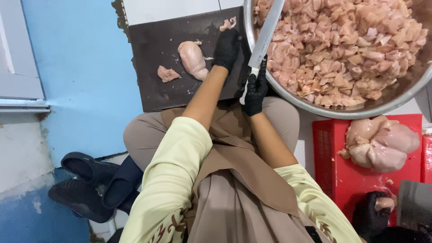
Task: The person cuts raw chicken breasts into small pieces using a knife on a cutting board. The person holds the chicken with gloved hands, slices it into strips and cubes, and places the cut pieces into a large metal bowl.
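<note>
My left hand (227,47), in a black glove, rests flat on a dark cutting board (157,36), just right of a raw chicken breast (193,58). It holds nothing. A smaller cut piece (167,74) lies left of the breast, and a scrap (228,23) sits by my fingertips. My right hand (255,92), also in a black glove, grips the white handle of a long knife (265,33). The blade points away from me over the rim of a big metal bowl (360,110). Diced raw chicken (342,45) fills the bowl.
A red plastic crate (330,153) at the right carries whole raw chicken breasts (382,144). Another person's black-gloved hand (371,216) is at the lower right beside a grey object (414,209). Black sandals (85,180) lie on the blue floor at the left.
</note>
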